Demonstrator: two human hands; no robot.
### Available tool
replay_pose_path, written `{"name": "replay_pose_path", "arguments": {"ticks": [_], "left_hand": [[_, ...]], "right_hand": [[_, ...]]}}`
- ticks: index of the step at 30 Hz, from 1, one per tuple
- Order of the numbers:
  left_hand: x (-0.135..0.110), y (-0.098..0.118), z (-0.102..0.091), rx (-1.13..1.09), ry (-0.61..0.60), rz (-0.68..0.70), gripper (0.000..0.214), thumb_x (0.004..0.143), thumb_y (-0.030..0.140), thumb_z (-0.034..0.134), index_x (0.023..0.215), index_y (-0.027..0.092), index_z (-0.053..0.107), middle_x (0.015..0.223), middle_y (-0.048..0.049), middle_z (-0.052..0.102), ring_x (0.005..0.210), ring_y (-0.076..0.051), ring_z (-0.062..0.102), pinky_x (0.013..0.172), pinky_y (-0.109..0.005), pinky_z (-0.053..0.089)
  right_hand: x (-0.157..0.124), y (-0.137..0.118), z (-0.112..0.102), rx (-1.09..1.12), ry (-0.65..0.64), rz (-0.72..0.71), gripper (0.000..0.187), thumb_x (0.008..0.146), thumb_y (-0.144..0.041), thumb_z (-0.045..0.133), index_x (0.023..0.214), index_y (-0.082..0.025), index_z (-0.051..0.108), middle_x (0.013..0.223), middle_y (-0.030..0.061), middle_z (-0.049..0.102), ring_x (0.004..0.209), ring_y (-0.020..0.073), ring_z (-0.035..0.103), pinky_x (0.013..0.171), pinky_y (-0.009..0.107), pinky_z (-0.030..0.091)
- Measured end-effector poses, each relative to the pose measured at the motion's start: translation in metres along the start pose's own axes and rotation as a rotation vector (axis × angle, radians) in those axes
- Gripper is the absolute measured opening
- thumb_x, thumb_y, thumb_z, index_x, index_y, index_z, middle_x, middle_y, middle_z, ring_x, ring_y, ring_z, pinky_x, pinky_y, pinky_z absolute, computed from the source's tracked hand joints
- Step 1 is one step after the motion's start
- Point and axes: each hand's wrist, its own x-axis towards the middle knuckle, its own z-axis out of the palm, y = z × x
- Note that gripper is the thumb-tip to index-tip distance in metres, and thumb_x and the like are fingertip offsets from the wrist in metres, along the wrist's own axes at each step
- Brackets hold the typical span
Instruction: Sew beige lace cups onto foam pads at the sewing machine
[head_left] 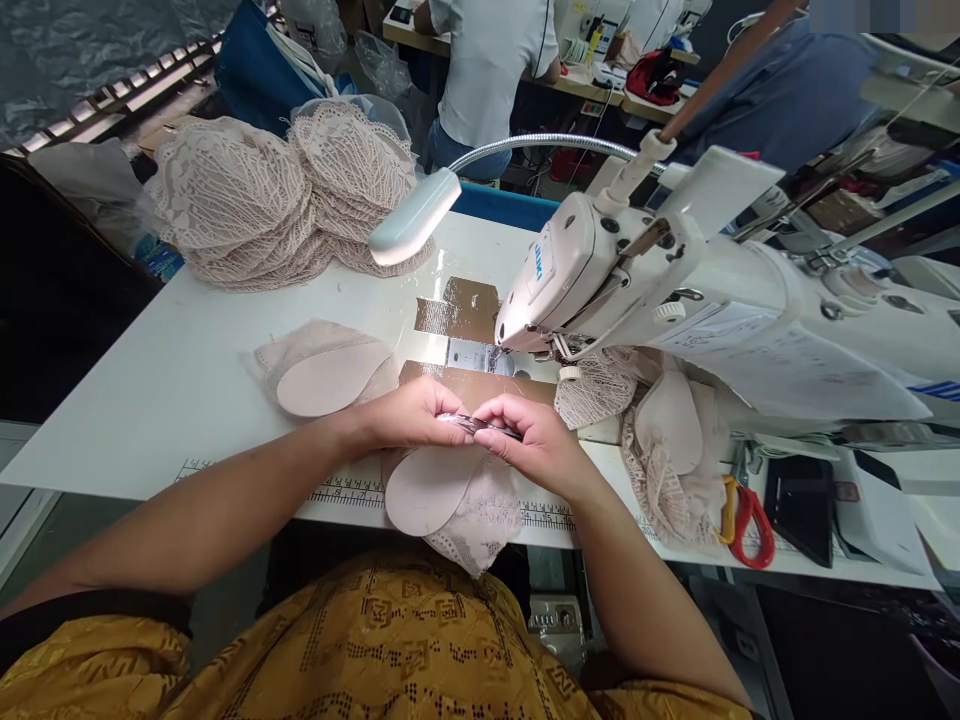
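Observation:
My left hand point(409, 412) and my right hand point(529, 432) meet at the table's front edge, both pinched on the top edge of a beige bra cup with lace point(450, 495). The cup hangs partly over the table edge toward my lap. A thin dark strip point(480, 425) runs between my fingertips. A second beige cup on lace point(326, 375) lies just left of my left hand. The white sewing machine point(675, 290) stands right behind my hands, its needle area point(499, 355) a short way beyond my fingers.
A tall pile of lace cups point(277, 195) sits at the table's far left. More lace pieces point(667, 440) lie under the machine arm, with red-handled scissors point(746, 520) and a black phone point(802, 505) to the right. A gooseneck lamp point(416, 215) hangs over the table. Another person point(491, 70) sits beyond.

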Motion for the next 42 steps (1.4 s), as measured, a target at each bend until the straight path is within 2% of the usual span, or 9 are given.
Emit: {"name": "replay_pose_path", "arguments": {"ticks": [5, 9, 12, 18, 25, 29, 35, 39, 42], "left_hand": [[-0.001, 0.003, -0.001, 0.029, 0.0, 0.008, 0.041, 0.074, 0.038, 0.071, 0.053, 0.014, 0.045, 0.054, 0.0054, 0.031, 0.052, -0.006, 0.025, 0.045, -0.02, 0.016], [-0.001, 0.002, -0.001, 0.006, 0.011, 0.042, 0.032, 0.077, 0.037, 0.069, 0.063, 0.012, 0.057, 0.059, 0.0028, 0.043, 0.056, -0.008, 0.037, 0.049, -0.02, 0.028], [-0.001, 0.0, -0.004, 0.039, -0.01, 0.074, 0.03, 0.078, 0.038, 0.068, 0.068, 0.012, 0.06, 0.061, 0.0021, 0.046, 0.058, -0.008, 0.041, 0.05, -0.02, 0.032], [-0.005, 0.003, -0.015, 0.097, -0.003, -0.053, 0.027, 0.075, 0.035, 0.073, 0.068, 0.014, 0.056, 0.053, 0.0044, 0.049, 0.043, -0.005, 0.04, 0.038, -0.017, 0.025], [-0.005, 0.002, -0.015, 0.03, 0.015, -0.042, 0.027, 0.077, 0.035, 0.073, 0.07, 0.013, 0.058, 0.052, 0.0037, 0.051, 0.041, -0.005, 0.042, 0.037, -0.016, 0.029], [-0.005, 0.003, -0.015, 0.017, 0.027, -0.037, 0.027, 0.077, 0.035, 0.073, 0.07, 0.013, 0.058, 0.053, 0.0047, 0.049, 0.042, -0.005, 0.04, 0.038, -0.016, 0.029], [-0.004, 0.002, -0.016, 0.039, 0.051, -0.029, 0.027, 0.075, 0.036, 0.074, 0.073, 0.012, 0.062, 0.059, 0.0033, 0.051, 0.05, -0.006, 0.043, 0.043, -0.016, 0.031], [-0.004, -0.001, -0.018, 0.031, 0.057, -0.055, 0.027, 0.075, 0.037, 0.074, 0.074, 0.012, 0.063, 0.061, 0.0025, 0.052, 0.053, -0.007, 0.044, 0.046, -0.017, 0.033], [-0.003, -0.003, -0.021, 0.044, 0.079, -0.084, 0.029, 0.074, 0.038, 0.075, 0.078, 0.012, 0.064, 0.066, 0.0012, 0.056, 0.057, -0.008, 0.049, 0.05, -0.017, 0.037]], "right_hand": [[0.007, -0.006, 0.005, -0.06, 0.04, -0.04, 0.014, 0.088, -0.034, 0.061, 0.085, -0.022, 0.067, 0.078, 0.0002, 0.065, 0.069, 0.014, 0.057, 0.063, 0.027, 0.041], [0.009, -0.001, 0.01, 0.137, 0.11, 0.04, 0.018, 0.087, -0.039, 0.062, 0.092, -0.022, 0.065, 0.085, 0.0018, 0.065, 0.073, 0.0149, 0.059, 0.065, 0.028, 0.046], [0.009, 0.005, 0.011, 0.259, 0.043, 0.091, 0.028, 0.08, -0.04, 0.07, 0.101, -0.022, 0.064, 0.09, 0.0022, 0.066, 0.079, 0.0166, 0.061, 0.069, 0.029, 0.049], [0.005, 0.015, 0.007, 0.174, 0.079, 0.125, 0.018, 0.081, -0.035, 0.066, 0.09, -0.02, 0.065, 0.076, 0.0002, 0.062, 0.067, 0.0145, 0.054, 0.06, 0.028, 0.044], [0.006, 0.012, 0.004, 0.153, 0.066, 0.081, 0.019, 0.084, -0.039, 0.062, 0.083, -0.02, 0.064, 0.074, -0.0003, 0.057, 0.064, 0.0126, 0.048, 0.058, 0.026, 0.038], [0.008, 0.012, 0.001, 0.196, 0.126, 0.112, 0.022, 0.084, -0.039, 0.059, 0.073, -0.02, 0.057, 0.069, -0.0016, 0.052, 0.061, 0.0121, 0.044, 0.056, 0.026, 0.035], [0.009, 0.023, -0.004, 0.234, 0.255, 0.145, 0.029, 0.089, -0.046, 0.053, 0.075, -0.021, 0.056, 0.068, -0.0023, 0.052, 0.057, 0.0113, 0.041, 0.055, 0.025, 0.034], [0.008, 0.021, -0.003, 0.377, 0.118, 0.125, 0.03, 0.091, -0.048, 0.05, 0.094, -0.02, 0.061, 0.091, 0.0022, 0.063, 0.059, 0.0097, 0.044, 0.057, 0.025, 0.036], [0.008, 0.017, -0.002, 0.275, 0.0, 0.093, 0.026, 0.087, -0.044, 0.057, 0.093, -0.02, 0.065, 0.083, 0.0007, 0.062, 0.064, 0.0117, 0.049, 0.06, 0.025, 0.038]]}}
